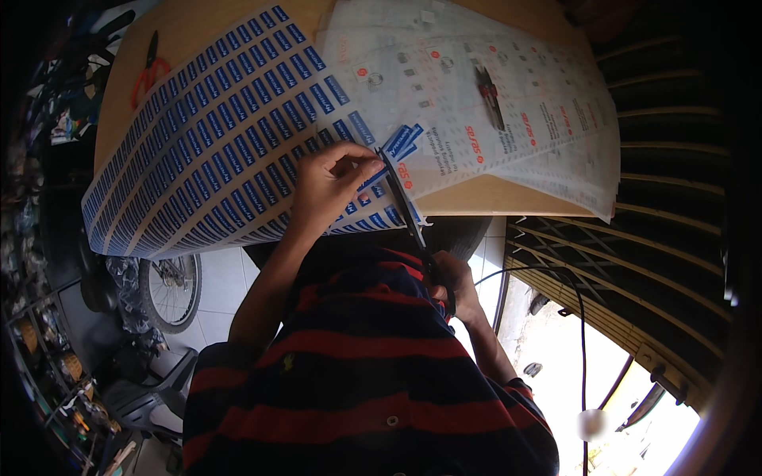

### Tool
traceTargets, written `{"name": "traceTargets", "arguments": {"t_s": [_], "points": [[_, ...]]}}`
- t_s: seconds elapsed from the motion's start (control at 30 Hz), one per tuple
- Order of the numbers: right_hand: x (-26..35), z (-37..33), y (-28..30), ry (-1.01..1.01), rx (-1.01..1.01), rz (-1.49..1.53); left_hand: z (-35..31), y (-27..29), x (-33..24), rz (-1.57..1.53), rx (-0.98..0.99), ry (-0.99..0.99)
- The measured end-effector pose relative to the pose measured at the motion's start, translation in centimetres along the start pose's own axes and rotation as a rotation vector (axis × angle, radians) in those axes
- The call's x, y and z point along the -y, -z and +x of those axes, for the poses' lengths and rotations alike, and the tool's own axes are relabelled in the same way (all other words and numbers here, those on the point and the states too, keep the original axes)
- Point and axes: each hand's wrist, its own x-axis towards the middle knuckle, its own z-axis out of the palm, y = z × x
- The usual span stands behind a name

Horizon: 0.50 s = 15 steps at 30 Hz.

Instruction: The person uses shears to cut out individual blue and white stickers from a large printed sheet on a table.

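Observation:
A large sheet of blue labels (230, 151) spreads over the left part of the table, its near edge hanging at the front. My left hand (324, 186) lies over its right end, thumb and forefinger pinched on a narrow blue label strip (371, 176). My right hand (454, 284), low and close to my body, is closed round the handles of long black scissors (406, 208). The blades point up and away, their tips right beside my left fingertips, at the strip. Just beyond the tips, a few cut blue labels (406, 141) lie on translucent sheets (540, 111).
Red-handled scissors (149, 79) lie at the far left of the wooden table (468, 197). A red and black tool (490, 98) rests on the translucent sheets. A folding metal gate (659, 238) stands to the right, a bicycle wheel (171, 289) and a dark chair (151, 397) to the left.

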Motion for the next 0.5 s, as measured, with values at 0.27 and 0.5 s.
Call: {"name": "traceTargets", "arguments": {"t_s": [0.27,0.5], "points": [[0.1,0.0,-0.1,-0.027,-0.013,-0.007,0.0,0.9,0.6,-0.046,0.105,-0.174],[0.0,0.1,0.0,0.006,-0.015,-0.046,0.0,0.4,0.2,0.019,0.081,-0.025]]}}
